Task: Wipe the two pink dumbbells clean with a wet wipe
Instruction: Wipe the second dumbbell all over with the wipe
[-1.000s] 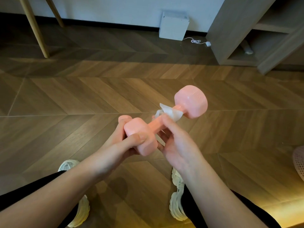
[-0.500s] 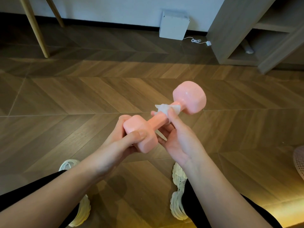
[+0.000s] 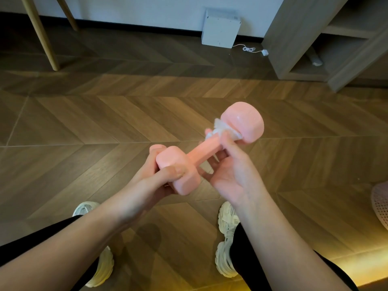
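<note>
— How are your hands sitting?

— Both forearms are reaching out in front of me, above my legs. My left hand (image 3: 151, 181) is gripping the near head of the pink dumbbell (image 3: 201, 152), with the thumb lying across its top face and the fingers curling round its far side. My right hand (image 3: 233, 175) is facing palm-up toward me with the wrist bent back. Its thumb and fingertips are pinching the wet wipe (image 3: 220, 127) around the handle, right against the far head.

— Which way is the dumbbell pointing?

— It is hanging in the air between my two hands, well above the floor and touching nothing else. Its long axis is running from low and near on my left to higher and farther on my right, so the far head is tilting up and away from me.

— And the room?

— A wooden chevron floor (image 3: 105, 122) is spreading out under me. A grey-brown shelf unit (image 3: 294, 38) is standing at the far right, and two wooden legs (image 3: 42, 38) are slanting down at the far left. A white box (image 3: 219, 30) is sitting against the wall. My pale sneakers (image 3: 225, 238) are resting on the boards, and a thin white cable (image 3: 248, 49) is trailing beside the box
</note>
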The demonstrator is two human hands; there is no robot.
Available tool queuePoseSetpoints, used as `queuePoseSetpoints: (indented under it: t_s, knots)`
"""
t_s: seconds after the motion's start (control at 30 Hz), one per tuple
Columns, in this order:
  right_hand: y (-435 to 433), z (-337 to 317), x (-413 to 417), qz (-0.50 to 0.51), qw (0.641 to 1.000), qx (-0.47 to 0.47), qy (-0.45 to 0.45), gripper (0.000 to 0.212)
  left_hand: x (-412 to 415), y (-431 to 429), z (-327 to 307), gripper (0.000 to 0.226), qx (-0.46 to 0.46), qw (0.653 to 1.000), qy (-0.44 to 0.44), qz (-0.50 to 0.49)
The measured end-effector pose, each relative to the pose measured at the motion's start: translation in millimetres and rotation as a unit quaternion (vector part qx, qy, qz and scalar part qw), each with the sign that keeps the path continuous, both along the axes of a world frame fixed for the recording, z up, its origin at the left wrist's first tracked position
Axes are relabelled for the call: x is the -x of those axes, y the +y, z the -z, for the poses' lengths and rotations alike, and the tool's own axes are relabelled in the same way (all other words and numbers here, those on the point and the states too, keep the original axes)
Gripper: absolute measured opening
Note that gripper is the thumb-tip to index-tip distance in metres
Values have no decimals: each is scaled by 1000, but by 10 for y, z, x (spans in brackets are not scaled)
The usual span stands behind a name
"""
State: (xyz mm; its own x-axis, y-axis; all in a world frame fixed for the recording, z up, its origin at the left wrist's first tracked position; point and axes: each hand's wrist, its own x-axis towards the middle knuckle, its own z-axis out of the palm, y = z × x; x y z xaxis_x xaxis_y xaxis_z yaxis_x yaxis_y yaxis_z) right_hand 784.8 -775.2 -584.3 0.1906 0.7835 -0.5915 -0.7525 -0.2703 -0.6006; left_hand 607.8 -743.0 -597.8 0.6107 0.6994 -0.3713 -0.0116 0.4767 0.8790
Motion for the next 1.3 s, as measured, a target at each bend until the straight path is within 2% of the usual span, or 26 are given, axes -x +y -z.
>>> queuePoseSetpoints:
  t_s: [0.07, 0.17, 0.37, 0.53, 0.67, 0.8, 0.93, 1.0, 1.2, 1.3]
  knots:
    - [-67, 34, 157, -53, 998, 8, -12, 32, 1, 11, -15, 89, 11, 1000, -12, -4]
    - [-118, 72, 321, -88, 996, 23, -16, 43, 17, 23, -27, 86, 1, 1000, 2, 3]
    - [7, -51, 16, -4, 1000, 7, -19, 55, 23, 1, -40, 86, 7, 1000, 10, -2]
    - [-36, -52, 10, -58, 998, -21, -31, 37, 28, 27, -36, 87, 20, 1000, -1, 1]
    - [-14, -63, -11, -54, 997, -17, -54, 44, 33, 49, -48, 87, 42, 999, -21, -16]
    - [-40, -5, 130, -44, 990, 15, -130, 49, 7, 28, -47, 90, 55, 997, -41, -21]
    - [-118, 61, 385, -88, 988, 22, -127, 27, -32, 24, -45, 84, 67, 995, -58, -42]
    - [-91, 51, 356, -70, 991, 20, -113, 24, -32, 33, -58, 88, 71, 994, -67, -39]
    - [42, -128, -76, 49, 994, -27, -89, 39, -42, 38, -97, 96, 79, 993, -85, -24]
    - [-69, -74, 96, 2, 992, -30, -120, 28, -37, 45, -123, 91, 83, 990, -113, -9]
